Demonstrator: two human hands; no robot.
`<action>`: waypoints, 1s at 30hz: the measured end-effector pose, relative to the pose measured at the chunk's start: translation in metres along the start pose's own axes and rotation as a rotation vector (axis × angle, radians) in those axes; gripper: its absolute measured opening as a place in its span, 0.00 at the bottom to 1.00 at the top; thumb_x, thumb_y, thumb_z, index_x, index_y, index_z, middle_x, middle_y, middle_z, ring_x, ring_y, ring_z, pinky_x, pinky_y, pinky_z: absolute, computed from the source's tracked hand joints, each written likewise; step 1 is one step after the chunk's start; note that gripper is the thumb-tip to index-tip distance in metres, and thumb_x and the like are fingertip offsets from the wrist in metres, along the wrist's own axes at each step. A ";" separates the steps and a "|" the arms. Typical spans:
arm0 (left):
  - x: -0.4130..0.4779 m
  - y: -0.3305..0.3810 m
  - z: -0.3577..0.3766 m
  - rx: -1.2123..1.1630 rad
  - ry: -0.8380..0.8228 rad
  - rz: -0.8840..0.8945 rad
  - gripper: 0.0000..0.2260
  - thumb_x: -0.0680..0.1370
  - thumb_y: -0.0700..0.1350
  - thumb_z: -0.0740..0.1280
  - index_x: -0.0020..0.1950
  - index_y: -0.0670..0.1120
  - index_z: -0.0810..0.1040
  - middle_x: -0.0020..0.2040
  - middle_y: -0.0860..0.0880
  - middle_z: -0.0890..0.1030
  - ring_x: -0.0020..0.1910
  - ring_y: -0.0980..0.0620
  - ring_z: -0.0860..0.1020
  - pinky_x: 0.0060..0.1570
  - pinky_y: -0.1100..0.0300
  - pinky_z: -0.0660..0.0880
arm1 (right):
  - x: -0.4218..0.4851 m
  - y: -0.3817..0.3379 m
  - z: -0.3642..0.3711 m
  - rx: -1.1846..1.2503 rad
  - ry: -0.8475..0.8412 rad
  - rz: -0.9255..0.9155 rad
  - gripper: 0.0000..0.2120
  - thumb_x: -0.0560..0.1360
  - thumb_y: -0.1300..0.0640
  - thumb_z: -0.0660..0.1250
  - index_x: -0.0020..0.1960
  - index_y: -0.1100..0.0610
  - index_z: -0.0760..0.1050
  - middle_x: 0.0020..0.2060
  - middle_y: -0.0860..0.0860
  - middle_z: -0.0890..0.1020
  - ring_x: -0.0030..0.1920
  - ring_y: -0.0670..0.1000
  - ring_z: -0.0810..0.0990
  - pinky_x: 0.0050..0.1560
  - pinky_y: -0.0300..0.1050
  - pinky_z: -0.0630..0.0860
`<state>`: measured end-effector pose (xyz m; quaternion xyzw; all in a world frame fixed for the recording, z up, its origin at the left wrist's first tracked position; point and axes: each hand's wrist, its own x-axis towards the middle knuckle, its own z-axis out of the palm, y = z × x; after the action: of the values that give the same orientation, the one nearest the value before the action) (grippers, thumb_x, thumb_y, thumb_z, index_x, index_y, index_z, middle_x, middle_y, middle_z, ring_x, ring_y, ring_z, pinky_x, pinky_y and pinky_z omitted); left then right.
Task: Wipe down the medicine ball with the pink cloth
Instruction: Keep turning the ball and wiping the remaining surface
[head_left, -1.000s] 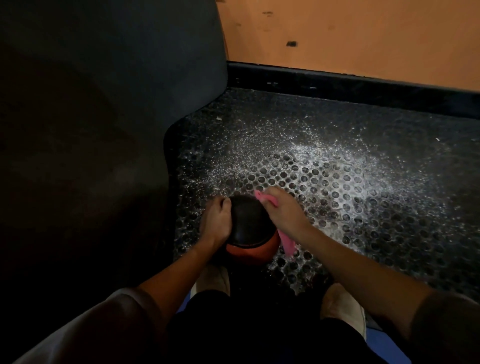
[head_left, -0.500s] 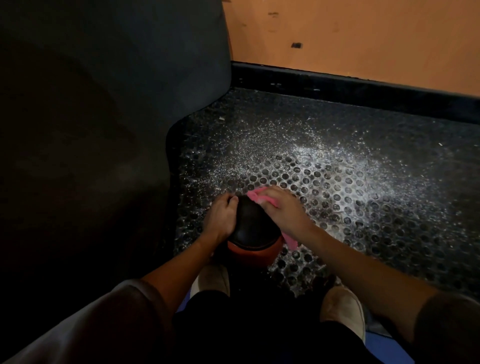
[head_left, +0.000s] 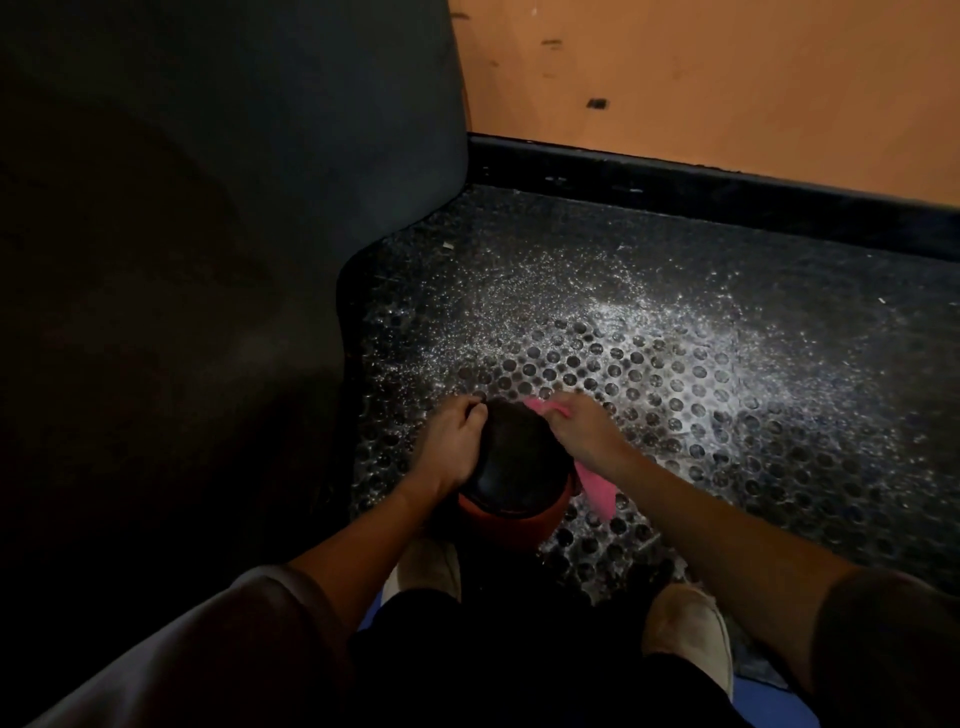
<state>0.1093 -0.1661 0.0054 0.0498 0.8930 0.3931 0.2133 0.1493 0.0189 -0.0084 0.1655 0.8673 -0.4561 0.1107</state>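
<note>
Both hands on round black-and-orange rubber medicine ball (head_left: 519, 457), which sits on studded black rubber floor (head_left: 727, 415) just ahead of my pale shoes (head_left: 685, 629). My left hand (head_left: 457, 441) cups its left side, fingers curled over. My right hand (head_left: 587, 434) clutches crumpled pink cloth (head_left: 597, 491) against upper right side; a tail hangs down.

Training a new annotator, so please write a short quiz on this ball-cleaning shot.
1. Which hand holds the pink cloth against the medicine ball? A) left B) right
2. True or false: the medicine ball sits on a table.
3. Fill in: the left hand grips the ball's side; the ball's lower part is ____.
Key: 1 B, the right hand. 2 False, it sits on the studded floor mat. 3 orange.
</note>
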 end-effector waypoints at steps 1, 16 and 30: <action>0.001 0.002 0.002 0.045 -0.006 0.029 0.15 0.82 0.48 0.58 0.63 0.44 0.76 0.62 0.44 0.77 0.60 0.46 0.75 0.59 0.54 0.70 | 0.002 -0.002 0.001 -0.020 -0.009 0.024 0.10 0.80 0.54 0.62 0.40 0.49 0.75 0.40 0.48 0.79 0.46 0.53 0.80 0.44 0.45 0.73; 0.040 0.005 -0.010 -0.259 -0.087 -0.245 0.18 0.77 0.48 0.56 0.50 0.36 0.79 0.57 0.32 0.79 0.58 0.35 0.77 0.55 0.51 0.72 | -0.007 -0.049 -0.008 0.026 -0.008 -0.301 0.11 0.78 0.49 0.64 0.52 0.53 0.81 0.46 0.45 0.79 0.48 0.44 0.77 0.53 0.39 0.69; 0.030 0.021 -0.005 0.205 0.046 0.218 0.16 0.83 0.49 0.56 0.66 0.47 0.76 0.65 0.48 0.77 0.62 0.47 0.74 0.60 0.56 0.67 | 0.004 -0.042 0.002 -0.038 0.165 -0.207 0.14 0.81 0.54 0.61 0.63 0.56 0.77 0.55 0.52 0.78 0.55 0.49 0.74 0.60 0.48 0.69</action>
<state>0.0783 -0.1469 0.0135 0.1591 0.9225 0.3216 0.1424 0.1292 -0.0045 0.0207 0.1099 0.8944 -0.4335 -0.0058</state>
